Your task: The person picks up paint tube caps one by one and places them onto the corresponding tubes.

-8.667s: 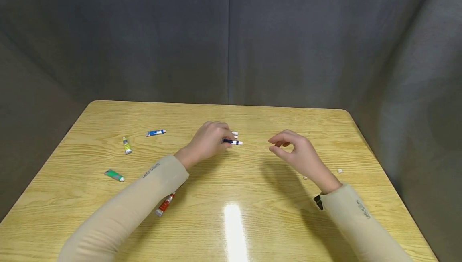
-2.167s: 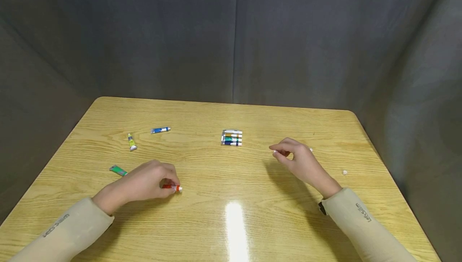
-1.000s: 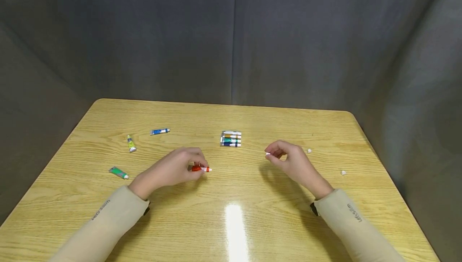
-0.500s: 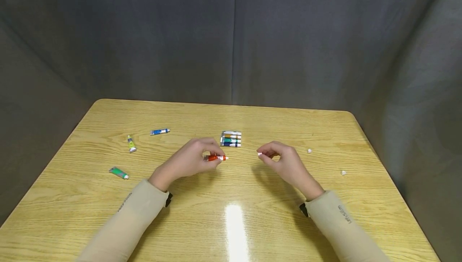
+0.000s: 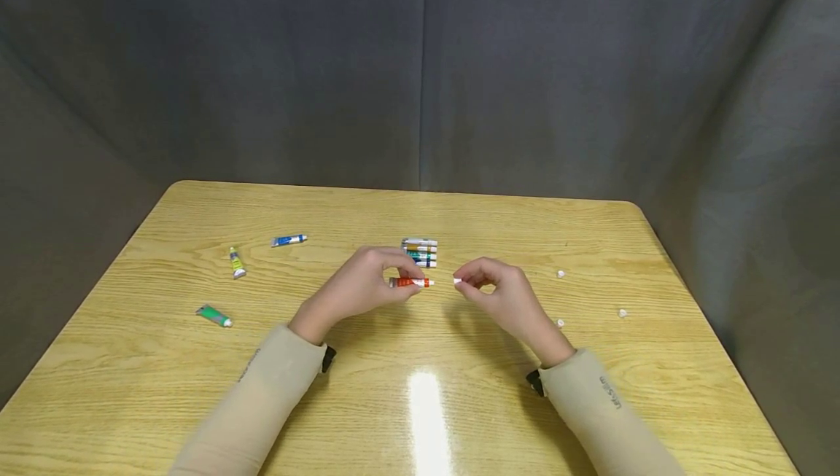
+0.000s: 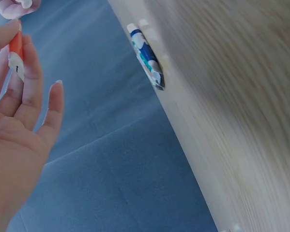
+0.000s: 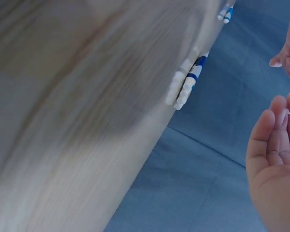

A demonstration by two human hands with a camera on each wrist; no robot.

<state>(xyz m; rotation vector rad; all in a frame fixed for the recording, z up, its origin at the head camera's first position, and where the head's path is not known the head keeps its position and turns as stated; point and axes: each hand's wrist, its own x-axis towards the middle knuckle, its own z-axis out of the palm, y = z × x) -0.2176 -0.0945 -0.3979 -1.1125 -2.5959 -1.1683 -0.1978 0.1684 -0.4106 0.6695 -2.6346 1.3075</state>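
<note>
My left hand [image 5: 361, 285] pinches a red paint tube [image 5: 402, 283] between thumb and fingers over the middle of the table. The tube's narrow white nozzle points right. Facing it, my right hand [image 5: 504, 297] holds a small white cap [image 5: 457, 281] in its fingertips, a short gap from the nozzle. In the left wrist view the tube [image 6: 16, 46] stands between thumb and fingers, the other fingers spread loosely. The right wrist view shows the right hand [image 7: 278, 159] with its fingertips partly cut off. Just behind the left fingers lies a row of several capped paint tubes [image 5: 421, 243], partly covered.
On the left lie a blue tube [image 5: 289, 240], a yellow tube [image 5: 237, 263] and a green tube [image 5: 214, 315]. Three loose white caps lie on the right: one cap [image 5: 561, 273] farther back, another cap [image 5: 623, 313] outermost, a third cap [image 5: 560, 323] beside the right wrist.
The dark blue tube has joined the row. My left hand has taken the red tube from the front left and carried it to the middle; my right hand, now with a cap, has moved left towards it.
</note>
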